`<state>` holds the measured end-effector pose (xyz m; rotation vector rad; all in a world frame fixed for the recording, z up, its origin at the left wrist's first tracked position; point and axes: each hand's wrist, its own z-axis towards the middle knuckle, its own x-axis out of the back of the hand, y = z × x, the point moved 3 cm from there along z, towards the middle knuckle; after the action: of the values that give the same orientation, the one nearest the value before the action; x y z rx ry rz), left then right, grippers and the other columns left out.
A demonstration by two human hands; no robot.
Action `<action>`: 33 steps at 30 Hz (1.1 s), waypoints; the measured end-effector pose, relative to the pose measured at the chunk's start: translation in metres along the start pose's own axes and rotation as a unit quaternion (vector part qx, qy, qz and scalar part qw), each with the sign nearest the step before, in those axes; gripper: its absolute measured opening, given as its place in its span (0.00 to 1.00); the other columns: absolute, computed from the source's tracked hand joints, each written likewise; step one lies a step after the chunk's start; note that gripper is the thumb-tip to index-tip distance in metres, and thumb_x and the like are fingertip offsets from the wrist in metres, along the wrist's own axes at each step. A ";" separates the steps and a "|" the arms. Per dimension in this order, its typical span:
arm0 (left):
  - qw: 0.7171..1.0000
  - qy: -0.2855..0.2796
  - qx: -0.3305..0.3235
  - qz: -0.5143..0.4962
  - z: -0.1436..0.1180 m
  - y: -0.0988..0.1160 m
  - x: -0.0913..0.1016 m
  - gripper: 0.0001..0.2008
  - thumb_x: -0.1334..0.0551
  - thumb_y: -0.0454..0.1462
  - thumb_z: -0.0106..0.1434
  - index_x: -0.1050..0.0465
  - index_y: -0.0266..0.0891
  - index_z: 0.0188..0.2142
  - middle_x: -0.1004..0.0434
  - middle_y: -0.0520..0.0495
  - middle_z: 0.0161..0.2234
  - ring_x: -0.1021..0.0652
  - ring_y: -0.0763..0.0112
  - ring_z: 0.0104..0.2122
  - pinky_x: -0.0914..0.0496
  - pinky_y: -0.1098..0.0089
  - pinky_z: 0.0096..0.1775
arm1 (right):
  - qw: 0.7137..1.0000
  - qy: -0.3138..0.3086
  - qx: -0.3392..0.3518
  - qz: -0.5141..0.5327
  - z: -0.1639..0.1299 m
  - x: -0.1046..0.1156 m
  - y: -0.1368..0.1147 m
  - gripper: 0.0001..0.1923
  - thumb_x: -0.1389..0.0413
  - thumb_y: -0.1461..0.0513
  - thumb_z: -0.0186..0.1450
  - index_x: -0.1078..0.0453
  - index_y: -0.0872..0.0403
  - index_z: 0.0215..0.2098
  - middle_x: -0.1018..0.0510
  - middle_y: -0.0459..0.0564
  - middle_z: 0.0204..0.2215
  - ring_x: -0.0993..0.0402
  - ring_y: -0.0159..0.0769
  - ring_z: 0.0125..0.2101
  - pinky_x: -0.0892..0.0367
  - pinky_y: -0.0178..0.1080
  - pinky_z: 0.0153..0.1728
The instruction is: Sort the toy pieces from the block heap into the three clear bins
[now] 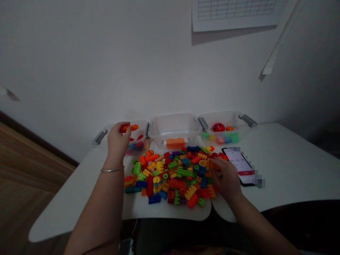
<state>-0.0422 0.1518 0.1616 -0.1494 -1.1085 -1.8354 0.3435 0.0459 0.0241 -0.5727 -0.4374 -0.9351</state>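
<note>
My left hand (118,140) is raised over the left clear box (147,132), its fingers closed on a small orange toy piece (135,127) whose exact shape is blurred. Red and other coloured pieces lie inside that box. At the right edge of a heap of building blocks (177,184), my right hand (226,177) has its fingers curled down among the blocks. Whatever those fingers pinch is partly hidden and too blurred to name. The heap mixes orange, yellow, green, blue and red blocks, lying loose on the white table (287,166).
Behind the heap stands a middle clear box (176,124), with an orange block (175,143) at its front. The right clear box (225,117) holds a red dome-shaped piece (219,127) and other coloured pieces. A phone (240,166) lies beside my right hand. A wall rises behind the boxes.
</note>
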 end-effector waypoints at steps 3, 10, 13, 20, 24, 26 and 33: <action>0.992 -0.084 -0.009 0.098 0.009 -0.005 -0.009 0.14 0.44 0.39 0.60 0.22 0.38 0.40 0.20 0.42 0.42 0.23 0.62 0.43 0.31 0.63 0.48 | 1.000 -0.004 0.005 0.006 -0.001 -0.001 0.001 0.12 0.47 0.61 0.68 0.33 0.48 0.50 0.20 0.51 0.45 0.24 0.44 0.46 0.31 0.50 0.47; 0.957 -0.208 0.027 0.202 0.015 -0.014 -0.031 0.19 0.48 0.41 0.62 0.20 0.37 0.41 0.18 0.39 0.42 0.22 0.57 0.43 0.31 0.65 0.42 | 1.000 -0.011 -0.019 0.016 -0.002 -0.004 0.004 0.11 0.47 0.57 0.68 0.31 0.49 0.48 0.19 0.51 0.43 0.24 0.45 0.44 0.30 0.50 0.45; 0.947 -0.232 0.031 0.219 0.016 -0.021 -0.038 0.19 0.48 0.41 0.60 0.20 0.39 0.40 0.18 0.39 0.40 0.21 0.57 0.41 0.31 0.65 0.40 | 0.999 -0.013 -0.031 0.012 -0.003 -0.005 0.005 0.13 0.47 0.55 0.68 0.31 0.48 0.49 0.20 0.52 0.42 0.24 0.45 0.42 0.30 0.50 0.44; 0.921 -0.287 0.058 0.259 0.024 -0.034 -0.051 0.18 0.46 0.42 0.58 0.19 0.38 0.35 0.18 0.35 0.37 0.20 0.53 0.40 0.30 0.63 0.40 | 1.000 -0.015 -0.019 0.010 -0.003 -0.006 0.005 0.13 0.47 0.56 0.68 0.31 0.49 0.49 0.20 0.52 0.43 0.24 0.45 0.42 0.30 0.50 0.43; 0.913 -0.290 0.069 0.280 0.024 -0.034 -0.052 0.20 0.48 0.44 0.59 0.19 0.36 0.35 0.19 0.32 0.40 0.21 0.49 0.42 0.30 0.60 0.41 | 1.000 -0.018 -0.018 0.009 -0.003 -0.006 0.005 0.13 0.46 0.56 0.68 0.31 0.49 0.50 0.20 0.52 0.42 0.24 0.45 0.41 0.29 0.50 0.42; 0.911 -0.292 0.071 0.284 0.023 -0.032 -0.052 0.20 0.48 0.44 0.60 0.20 0.36 0.37 0.19 0.32 0.41 0.21 0.49 0.43 0.31 0.60 0.42 | 0.999 -0.024 -0.030 0.009 -0.003 -0.007 0.006 0.14 0.46 0.55 0.68 0.30 0.49 0.49 0.20 0.52 0.42 0.24 0.45 0.41 0.29 0.50 0.42; 0.926 -0.243 0.048 0.284 0.013 -0.015 -0.043 0.23 0.51 0.44 0.64 0.24 0.39 0.49 0.22 0.34 0.49 0.23 0.49 0.48 0.32 0.57 0.46 | 0.995 -0.029 -0.079 0.061 -0.001 -0.009 0.007 0.16 0.47 0.53 0.68 0.30 0.51 0.49 0.21 0.54 0.42 0.24 0.46 0.42 0.27 0.50 0.42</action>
<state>-0.0348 0.1919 0.1372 -0.8171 -1.3148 -1.2410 0.3450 0.0545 0.0158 -0.7652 -0.3781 -0.8416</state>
